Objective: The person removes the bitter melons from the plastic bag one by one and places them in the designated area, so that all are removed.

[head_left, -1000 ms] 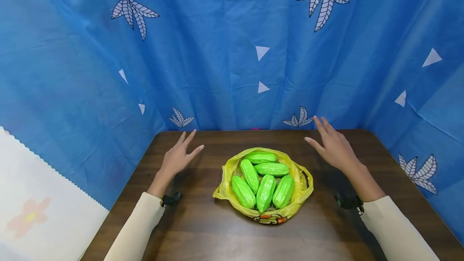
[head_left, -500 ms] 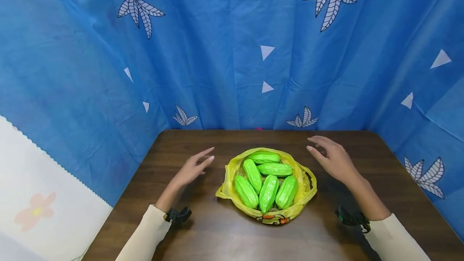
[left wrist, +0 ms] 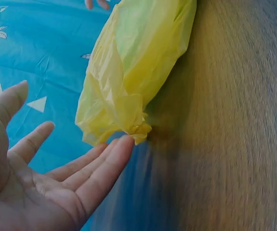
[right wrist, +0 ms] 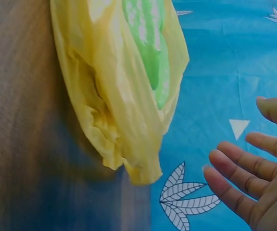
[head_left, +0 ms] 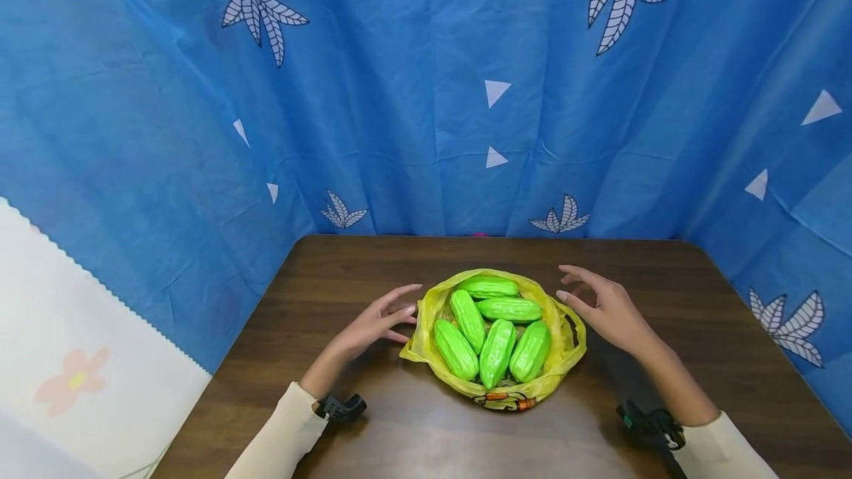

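A yellow plastic bag point(head_left: 429, 361) stands with its mouth rolled wide in the middle of the table, holding several bright green bitter gourds point(head_left: 497, 353). At its left side is my left hand point(head_left: 368, 325), fingers spread; in the left wrist view the fingertips point(left wrist: 125, 142) are right at the bag's crumpled corner point(left wrist: 137, 127). My right hand point(head_left: 612, 313) hovers by the bag's right rim, fingers loosely bent and holding nothing. The right wrist view shows a gap between those fingers point(right wrist: 220, 183) and the bag's handle loop point(right wrist: 145, 168).
The brown wooden table point(head_left: 399, 435) reaches back to a blue patterned curtain point(head_left: 399, 94), which also hangs along both sides. A white cloth with a flower print point(head_left: 73, 383) lies at the left. Each wrist wears a dark strapped device point(head_left: 342, 409).
Both hands have come down and inward toward the bag, the left one moving right until its fingertips reach the bag's edge. The bag and gourds stay in place; the view has shifted slightly.
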